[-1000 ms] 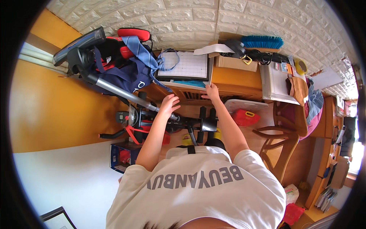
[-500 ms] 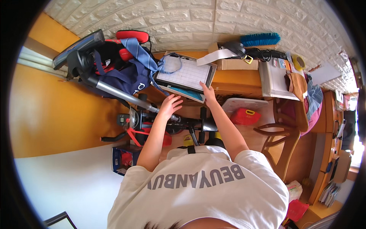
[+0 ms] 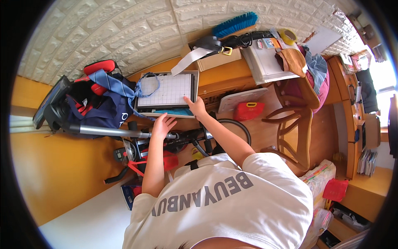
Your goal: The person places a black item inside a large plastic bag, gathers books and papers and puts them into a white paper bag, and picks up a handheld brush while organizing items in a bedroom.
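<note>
A shallow box (image 3: 143,113) lies at the far side, slightly left of the middle. Inside it is a white board marked with a grid (image 3: 163,89), dark along its edge, with something blue (image 3: 176,111) beside it. My right hand (image 3: 197,108) grips the box's near right corner, thumb over the top; its other fingers are partly hidden. By the near edge, my left hand (image 3: 163,126) is open with fingers spread, fingertips close to the box; whether they touch it I cannot tell. A blue tie (image 3: 108,85) trails over the box's left side.
An exercise bike (image 3: 103,131) with a navy bag (image 3: 110,108) hanging on it stands at left. Behind the box are a belt (image 3: 209,43) and a blue brush (image 3: 236,24). A wooden chair (image 3: 304,137) and a red bag (image 3: 248,110) are to the right.
My view has turned, so the surroundings sit further left in the picture. My right hand stays at the box's corner. My left hand is now closer to the near edge, fingers spread.
</note>
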Demonstrator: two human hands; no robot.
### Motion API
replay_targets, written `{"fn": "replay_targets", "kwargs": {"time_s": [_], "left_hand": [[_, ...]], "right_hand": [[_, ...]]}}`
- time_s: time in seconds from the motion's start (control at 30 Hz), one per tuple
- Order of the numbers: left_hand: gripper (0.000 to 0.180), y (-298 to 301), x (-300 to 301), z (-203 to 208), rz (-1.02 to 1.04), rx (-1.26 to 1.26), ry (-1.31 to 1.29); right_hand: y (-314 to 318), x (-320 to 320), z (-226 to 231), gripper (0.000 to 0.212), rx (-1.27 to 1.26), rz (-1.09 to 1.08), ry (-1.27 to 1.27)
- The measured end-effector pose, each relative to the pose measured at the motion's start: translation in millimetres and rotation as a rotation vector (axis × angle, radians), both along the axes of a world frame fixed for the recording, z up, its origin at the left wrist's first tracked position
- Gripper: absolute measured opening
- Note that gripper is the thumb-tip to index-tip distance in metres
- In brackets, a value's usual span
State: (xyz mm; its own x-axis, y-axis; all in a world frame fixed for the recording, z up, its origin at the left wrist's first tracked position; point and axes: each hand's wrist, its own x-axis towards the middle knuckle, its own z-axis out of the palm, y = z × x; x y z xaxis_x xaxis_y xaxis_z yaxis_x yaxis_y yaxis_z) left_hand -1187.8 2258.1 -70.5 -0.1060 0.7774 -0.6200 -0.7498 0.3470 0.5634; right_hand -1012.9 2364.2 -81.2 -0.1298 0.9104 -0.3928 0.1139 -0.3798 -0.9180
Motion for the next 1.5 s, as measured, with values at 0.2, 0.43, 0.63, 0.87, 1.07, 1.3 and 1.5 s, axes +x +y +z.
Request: {"fn": "replay_targets", "kwargs": {"time_s": [0.2, 0.43, 0.63, 0.87, 1.07, 1.3, 1.5], "left_hand": [[0.045, -32.1, -7.9, 21.3, 0.190, 0.064, 0.018], [0.050, -56.9, -21.2, 31.4, 0.251, 0.047, 0.251], [0.037, -9.9, 0.3, 69.9, -0.151, 0.112, 0.858], [0.023, 84.1, 92.3, 135.5, -0.620, 0.515, 1.558], [0.022, 142.3, 137.1, 123.3, -0.506, 0.755, 1.636], [0.025, 120.7, 129.8, 49.2, -0.547, 0.326, 0.933], [0.046, 163.9, 152.8, 64.9, -0.265, 0.173, 0.178]], "right_hand": [[-18.0, 49.2, 12.0, 0.034, -0.097, 0.040, 0.163], [-50.3, 132.8, 22.4, 0.030, -0.082, 0.009, 0.261], [-86.2, 206.5, 56.7, 0.030, -0.142, -0.071, 0.226], [-127.5, 281.1, 81.6, 0.034, -0.108, -0.270, 0.088], [-153.9, 320.2, 71.9, 0.037, -0.102, -0.419, 0.097], [-172.1, 336.0, 103.7, 0.036, -0.126, -0.597, 0.155], [-183.9, 366.1, 123.7, 0.036, -0.044, -0.680, 0.209]]}}
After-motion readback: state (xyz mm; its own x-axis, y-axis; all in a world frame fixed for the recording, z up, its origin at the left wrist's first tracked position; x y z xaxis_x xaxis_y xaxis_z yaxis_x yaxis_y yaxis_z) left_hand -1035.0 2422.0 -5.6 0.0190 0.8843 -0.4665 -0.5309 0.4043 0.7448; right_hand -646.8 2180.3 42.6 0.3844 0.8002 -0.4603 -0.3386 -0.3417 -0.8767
